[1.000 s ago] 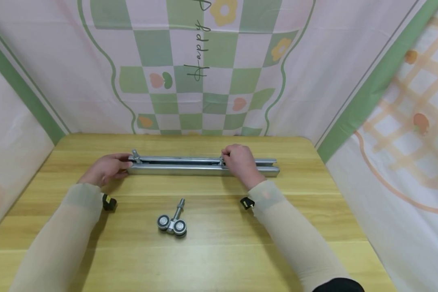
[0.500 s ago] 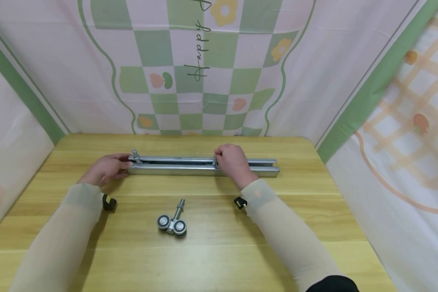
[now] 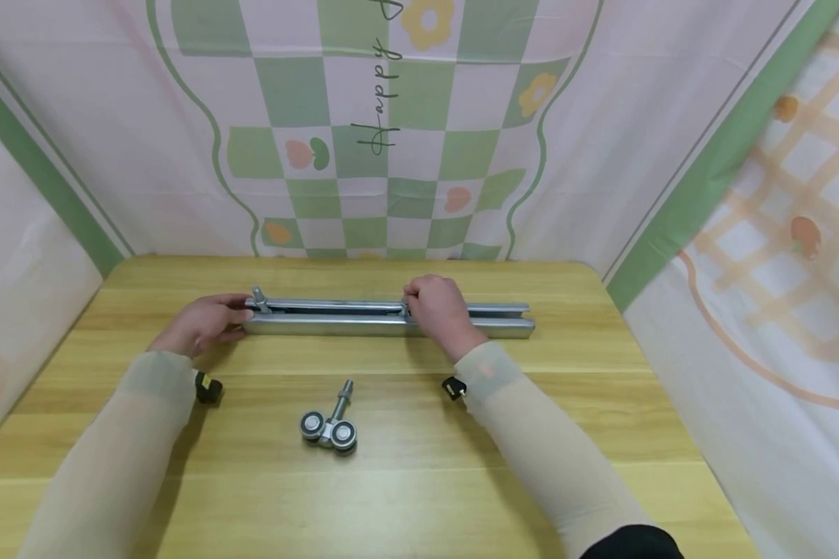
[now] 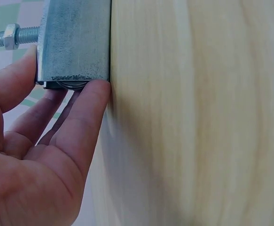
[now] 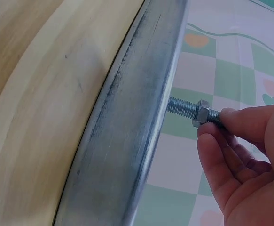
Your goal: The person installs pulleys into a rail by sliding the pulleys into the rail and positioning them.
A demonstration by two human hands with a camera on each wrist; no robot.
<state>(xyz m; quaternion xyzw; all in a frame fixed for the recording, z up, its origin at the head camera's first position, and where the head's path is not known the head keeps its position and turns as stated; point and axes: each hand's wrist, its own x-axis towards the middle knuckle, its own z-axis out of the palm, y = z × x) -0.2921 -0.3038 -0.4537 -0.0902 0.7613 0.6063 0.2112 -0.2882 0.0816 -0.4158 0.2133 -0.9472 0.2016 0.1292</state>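
Note:
A long silvery steel rail (image 3: 328,324), slotted along its top, lies across the far half of the table. At its left end, the extended fingers of my left hand (image 3: 203,324) touch the end opening, and its thumb is at the top edge. Beside that thumb a threaded bolt with a nut (image 4: 11,36) stands out of the slot; a rounded edge shows inside the end. My right hand (image 3: 436,307) pinches a second bolt (image 5: 183,107) just above its nut, partway along the rail. Nearer me lies a loose four-wheeled trolley roller (image 3: 332,431) with its bolt pointing away.
The wooden table (image 3: 419,497) has a rounded far edge close behind the rail. A printed cloth (image 3: 419,101) with green checks hangs behind it, and more cloth hangs at both sides. Both wrists carry small black devices (image 3: 208,388).
My right hand has slid left along the rail, taking the pinched bolt with it. The left hand, the rail and the loose roller keep their places.

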